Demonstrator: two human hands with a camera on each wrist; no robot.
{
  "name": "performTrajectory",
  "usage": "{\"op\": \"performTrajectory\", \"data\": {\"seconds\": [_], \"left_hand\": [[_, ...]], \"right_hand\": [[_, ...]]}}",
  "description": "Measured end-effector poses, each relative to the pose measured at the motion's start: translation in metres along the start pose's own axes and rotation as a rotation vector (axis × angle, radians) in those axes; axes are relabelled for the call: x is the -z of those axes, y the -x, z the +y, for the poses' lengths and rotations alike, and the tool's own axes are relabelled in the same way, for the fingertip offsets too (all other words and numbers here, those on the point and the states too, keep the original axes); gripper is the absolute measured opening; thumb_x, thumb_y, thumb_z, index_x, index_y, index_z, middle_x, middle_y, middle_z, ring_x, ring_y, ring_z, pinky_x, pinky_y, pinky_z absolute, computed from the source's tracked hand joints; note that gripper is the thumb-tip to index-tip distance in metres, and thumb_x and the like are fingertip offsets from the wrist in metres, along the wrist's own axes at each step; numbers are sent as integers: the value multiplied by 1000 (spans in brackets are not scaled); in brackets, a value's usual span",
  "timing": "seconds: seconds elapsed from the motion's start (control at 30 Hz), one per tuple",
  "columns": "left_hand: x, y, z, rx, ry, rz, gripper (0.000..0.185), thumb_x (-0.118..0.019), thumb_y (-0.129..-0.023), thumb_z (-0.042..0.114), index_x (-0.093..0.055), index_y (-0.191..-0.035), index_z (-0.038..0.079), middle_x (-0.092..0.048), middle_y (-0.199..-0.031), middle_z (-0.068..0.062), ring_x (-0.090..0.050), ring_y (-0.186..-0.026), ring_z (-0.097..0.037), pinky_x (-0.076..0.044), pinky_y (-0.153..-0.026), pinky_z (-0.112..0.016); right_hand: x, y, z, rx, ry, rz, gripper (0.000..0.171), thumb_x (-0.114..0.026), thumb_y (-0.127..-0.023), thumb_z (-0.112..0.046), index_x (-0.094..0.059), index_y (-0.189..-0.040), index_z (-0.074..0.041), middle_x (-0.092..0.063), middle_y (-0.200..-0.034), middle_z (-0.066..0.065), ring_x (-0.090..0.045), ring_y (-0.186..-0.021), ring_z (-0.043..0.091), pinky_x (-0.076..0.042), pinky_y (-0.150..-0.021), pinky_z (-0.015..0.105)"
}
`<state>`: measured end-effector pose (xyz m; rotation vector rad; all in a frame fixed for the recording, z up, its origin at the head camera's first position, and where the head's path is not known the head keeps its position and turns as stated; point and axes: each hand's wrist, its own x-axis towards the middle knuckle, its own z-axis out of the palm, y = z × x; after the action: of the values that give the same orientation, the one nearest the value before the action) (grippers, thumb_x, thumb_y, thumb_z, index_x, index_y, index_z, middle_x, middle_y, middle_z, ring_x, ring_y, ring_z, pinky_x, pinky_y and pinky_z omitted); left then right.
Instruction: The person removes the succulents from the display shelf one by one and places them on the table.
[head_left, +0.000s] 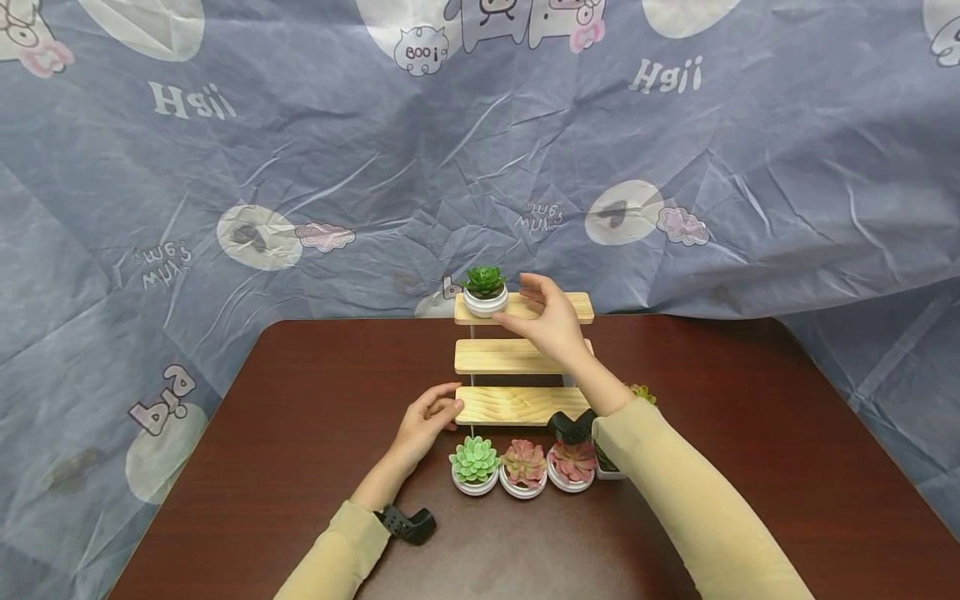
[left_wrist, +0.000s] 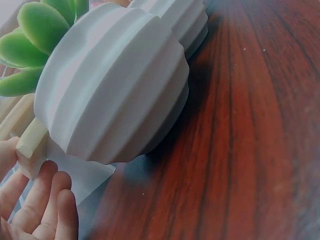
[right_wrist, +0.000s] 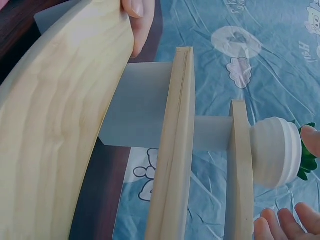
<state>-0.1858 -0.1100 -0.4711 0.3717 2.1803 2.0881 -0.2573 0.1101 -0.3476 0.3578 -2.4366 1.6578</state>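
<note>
A three-tier wooden shelf stand (head_left: 517,405) rises at the middle of the table. My left hand (head_left: 423,421) pinches the left end of its lowest board, thumb above and fingers below. In the left wrist view that board end (left_wrist: 32,150) shows between thumb and fingers. On the left part of the top board stands a dark green succulent (head_left: 484,282) in a white ribbed pot (right_wrist: 275,152). My right hand (head_left: 553,323) is beside this pot on its right, fingers spread. Its thumb is right at the pot, while the other fingers are apart from it.
In front of the stand is a row of potted succulents: a light green one (head_left: 474,458), two pink ones (head_left: 523,462) and a dark one (head_left: 609,465) partly behind the right sleeve. A yellowish plant (head_left: 642,393) peeks out past that sleeve. Printed blue cloth (head_left: 420,167) hangs behind the table.
</note>
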Motion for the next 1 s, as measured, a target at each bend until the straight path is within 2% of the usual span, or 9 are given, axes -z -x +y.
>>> {"op": "performTrajectory", "data": {"seconds": [0.43, 0.73, 1.0], "left_hand": [[0, 0, 0, -4, -7, -1, 41, -59, -94, 15, -51, -132, 1, -66, -98, -12, -60, -81, -15, -52, -79, -47], [0, -1, 1, 1, -4, -6, 43, -58, -95, 14, -49, -133, -1, -66, -98, -11, -61, -83, -13, -51, -80, -48], [1, -1, 0, 3, -4, -11, 43, -58, -95, 14, -48, -134, -2, -66, -98, -11, -61, -83, -14, -52, -80, -46]], "right_hand": [[-19, -11, -1, -6, 37, -15, 77, -82, -74, -24, -42, -137, -3, -47, -133, 14, -48, -121, 27, -39, -102, 32], [-29, -15, -5, 2, 16, -19, 82, -83, -73, -21, -39, -139, -2, -49, -130, 17, -50, -120, 29, -41, -101, 33], [-30, -15, -3, 0, 48, -14, 76, -79, -77, -20, -38, -139, -1, -50, -129, 18, -51, -117, 29, -42, -99, 35]]}}
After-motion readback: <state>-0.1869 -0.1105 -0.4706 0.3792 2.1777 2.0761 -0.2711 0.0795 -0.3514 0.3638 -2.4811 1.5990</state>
